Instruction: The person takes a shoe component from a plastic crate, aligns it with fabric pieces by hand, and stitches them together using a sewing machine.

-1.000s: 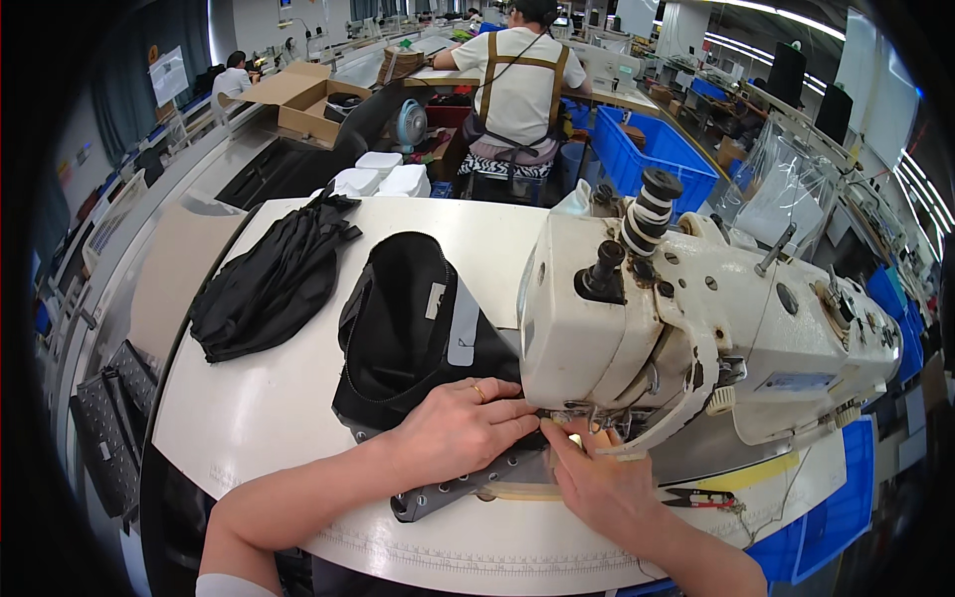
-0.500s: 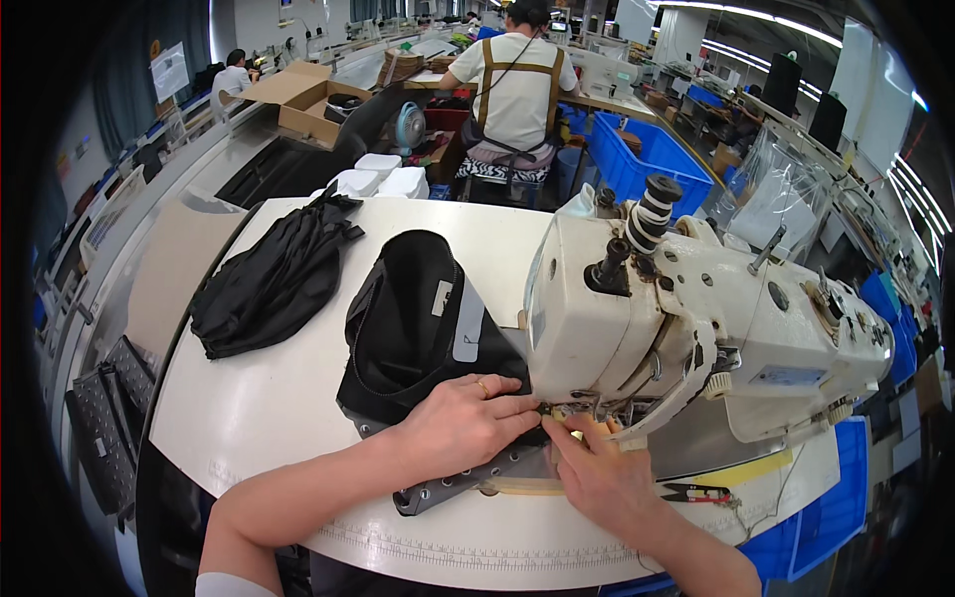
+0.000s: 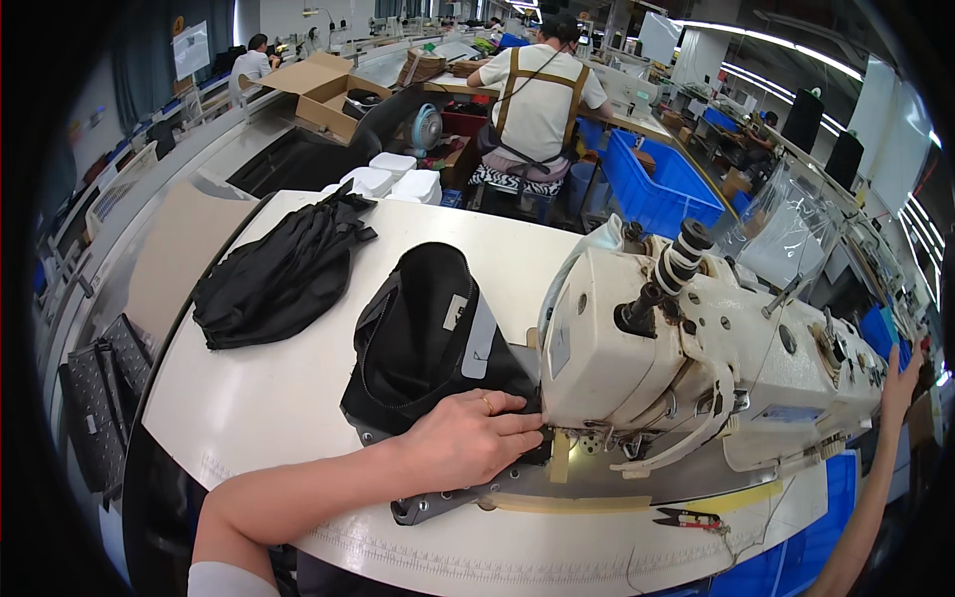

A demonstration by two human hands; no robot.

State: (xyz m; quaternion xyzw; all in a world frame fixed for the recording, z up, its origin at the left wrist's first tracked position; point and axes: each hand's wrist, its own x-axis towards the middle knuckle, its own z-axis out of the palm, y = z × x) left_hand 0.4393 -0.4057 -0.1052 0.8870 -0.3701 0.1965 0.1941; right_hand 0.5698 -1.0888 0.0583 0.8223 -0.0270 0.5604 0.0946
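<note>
My left hand (image 3: 473,438) lies on the near right edge of a black fabric bag (image 3: 398,368), fingers pressed together beside the sewing machine's needle area; its thumb is hidden. The bag's top gapes, showing a zipper edge, a small white label and a grey tab (image 3: 479,343). A dark strip with metal eyelets (image 3: 428,505) shows under my wrist. At far right, my right hand (image 3: 900,370) is raised at the end of the white sewing machine (image 3: 686,368), fingers stretched and apart; whether it touches the machine is unclear.
Thread snips (image 3: 688,518) lie on the white tabletop (image 3: 249,428) near yellow tape. Gathered black fabric (image 3: 284,269) rests at the left. Blue bins (image 3: 662,184) stand behind and below. Beyond the table, a co-worker (image 3: 537,95) sits facing away, near a fan and a cardboard box.
My right hand has left the needle area and moved to the machine's far right end. My left hand has stayed on the bag. The view has shifted slightly.
</note>
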